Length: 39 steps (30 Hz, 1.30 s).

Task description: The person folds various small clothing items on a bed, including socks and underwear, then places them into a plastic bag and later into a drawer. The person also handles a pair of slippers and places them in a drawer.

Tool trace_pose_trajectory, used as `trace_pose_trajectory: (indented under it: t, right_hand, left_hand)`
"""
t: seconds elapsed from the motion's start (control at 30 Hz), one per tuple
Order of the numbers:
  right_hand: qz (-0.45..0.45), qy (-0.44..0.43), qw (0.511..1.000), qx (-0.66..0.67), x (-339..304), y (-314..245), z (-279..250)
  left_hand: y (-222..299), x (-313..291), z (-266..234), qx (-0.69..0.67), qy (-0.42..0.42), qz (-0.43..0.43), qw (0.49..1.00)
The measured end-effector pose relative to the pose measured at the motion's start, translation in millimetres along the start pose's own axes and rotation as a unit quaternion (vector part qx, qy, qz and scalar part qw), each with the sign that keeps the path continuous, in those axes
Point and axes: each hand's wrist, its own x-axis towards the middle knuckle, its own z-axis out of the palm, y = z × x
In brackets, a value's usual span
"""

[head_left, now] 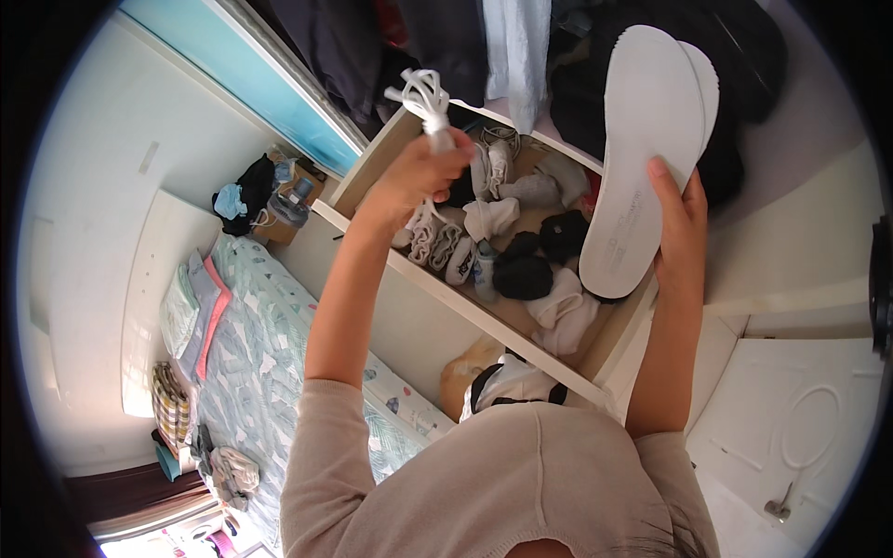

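A bundle of white shoelaces [428, 100] is gripped in my left hand [423, 175], raised over the left part of an open drawer [484, 321]. The bundle is wrapped round its middle, with loops sticking up above my fingers. My right hand [682, 219] holds a pair of white insoles [642, 139] upright, one overlapping the other, above the drawer's right side. Inside the drawer lie rolled socks: black socks [523, 275], white socks [563, 312] and grey socks [549, 181]. Bundled striped socks [423, 242] sit below my left hand.
Dark clothes [344, 46] and a light blue garment [517, 56] hang behind the drawer. To the left stands a bed [251, 344] with leaf-patterned bedding. A white bag with black straps [512, 383] is near my body. Cardboard boxes [284, 228] stand by the far wall.
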Motion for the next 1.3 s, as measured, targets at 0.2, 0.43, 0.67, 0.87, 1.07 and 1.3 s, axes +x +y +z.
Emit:
trace_pose_trajectory:
  t: [0.2,0.43,0.67,0.87,1.07,1.3]
  right_hand:
    - [0.024,0.035,0.998,0.05,-3,-8,3]
    - [0.013,0.04,0.999,0.012,-6,0,-11]
    - [0.008,0.042,0.999,-0.003,-9,0,-11]
    - [0.004,0.045,0.999,-0.004,-7,3,-14]
    - [-0.067,-0.002,0.976,-0.208,-9,12,-14]
    - [-0.106,-0.043,0.95,-0.291,-5,-16,16]
  left_hand:
    - [-47,88,23,0.422,0.005,0.14,0.896]
    - [-65,104,44,0.666,-0.169,0.137,0.714]
    - [-83,170,44,0.435,-0.149,-0.125,0.879]
    - [-87,166,58,0.532,0.088,0.17,0.825]
    - [-77,131,32,0.661,-0.114,0.181,0.719]
    - [-26,39,4,0.334,-0.176,0.068,0.923]
